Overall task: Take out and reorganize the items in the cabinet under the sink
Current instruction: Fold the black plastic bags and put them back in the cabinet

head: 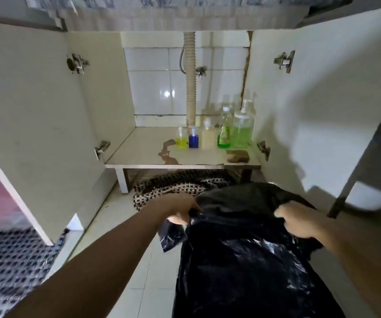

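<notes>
Both of your hands are closed on a black plastic bag [249, 253] in the lower right of the frame. Your left hand [178, 208] pinches the bag's upper left edge with the fingers curled tight; your right hand [299, 220] is fisted around a bunch of plastic at its upper right edge. The bag hangs down between them over the pale tiled floor [139, 271].

Above, at the centre, the cabinet [219, 157] stands with both doors swung wide. On its stained shelf, to the right of centre, five bottles stand in a row: a small yellow bottle [181, 141], a small blue bottle [193, 140] just beside it, a cream bottle [208, 137], a green bottle [224, 131] and a large pump bottle [242, 129] of green liquid at the right end. A brown sponge [237, 156] lies in front of the pump bottle. A ribbed drain pipe [190, 83] runs down the white tiled back wall. A checked cloth [173, 187] lies on the floor below the shelf, and a patterned mat [8, 260] sits at lower left.
</notes>
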The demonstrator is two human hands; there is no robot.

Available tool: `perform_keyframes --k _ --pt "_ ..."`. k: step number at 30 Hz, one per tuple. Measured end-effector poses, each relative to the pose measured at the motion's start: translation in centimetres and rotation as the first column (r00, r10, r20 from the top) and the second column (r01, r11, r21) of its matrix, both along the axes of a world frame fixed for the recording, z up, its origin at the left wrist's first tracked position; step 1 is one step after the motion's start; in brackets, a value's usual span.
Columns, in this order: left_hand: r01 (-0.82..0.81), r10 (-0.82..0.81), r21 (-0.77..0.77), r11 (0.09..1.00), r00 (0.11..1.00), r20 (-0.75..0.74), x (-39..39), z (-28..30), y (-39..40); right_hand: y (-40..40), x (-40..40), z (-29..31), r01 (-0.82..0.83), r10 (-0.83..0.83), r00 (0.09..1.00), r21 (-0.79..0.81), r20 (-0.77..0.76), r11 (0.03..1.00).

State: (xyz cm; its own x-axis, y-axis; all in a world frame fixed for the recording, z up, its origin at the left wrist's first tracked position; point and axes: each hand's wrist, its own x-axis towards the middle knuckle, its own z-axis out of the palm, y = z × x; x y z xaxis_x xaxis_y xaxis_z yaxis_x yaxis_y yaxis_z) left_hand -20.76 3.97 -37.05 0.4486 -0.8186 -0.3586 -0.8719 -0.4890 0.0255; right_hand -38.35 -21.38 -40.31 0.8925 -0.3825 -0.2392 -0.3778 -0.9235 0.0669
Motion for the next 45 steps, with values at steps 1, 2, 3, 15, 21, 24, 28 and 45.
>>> perform_keyframes --k 1,2,3,15,21,24,28,45 --pt "0.010 -0.006 0.081 0.997 0.999 -0.051 -0.8 -1.6 -0.4 0.1 -0.4 -1.6 0.027 -0.016 0.984 0.059 -0.177 0.998" --pt "0.015 0.001 0.139 0.990 0.994 -0.113 -1.6 -3.3 -0.8 0.3 -0.9 -3.2 0.052 -0.021 0.952 0.094 -0.306 0.994" --pt "0.023 0.010 0.186 0.982 0.985 -0.174 -2.6 -5.1 -1.1 0.6 -1.4 -4.8 0.078 -0.039 0.918 0.083 -0.394 0.993" --pt "-0.045 0.159 0.338 0.940 0.935 -0.318 -9.4 -20.8 0.1 1.6 -4.5 -12.6 0.299 -0.147 0.677 0.087 -0.721 0.950" --pt "-0.641 0.558 -0.092 0.762 0.721 -0.411 -3.0 -21.7 -0.5 -1.7 -3.6 -17.0 0.583 -0.612 0.780 0.515 -0.136 0.629" --pt "-0.882 0.778 -0.002 0.472 0.417 -0.469 -2.0 -23.1 1.2 -1.9 -4.2 -19.6 0.600 -0.752 0.624 0.488 0.212 0.635" --pt "-0.913 0.743 0.268 0.308 0.055 -0.667 -2.9 -25.4 2.8 -3.2 -6.4 -20.6 0.683 -0.888 0.442 0.594 0.126 0.425" --pt "-0.871 0.447 0.459 0.176 -0.344 -0.825 -4.4 -25.4 3.6 -1.1 -9.6 -17.2 0.697 -0.768 0.434 0.716 -0.470 -0.045"
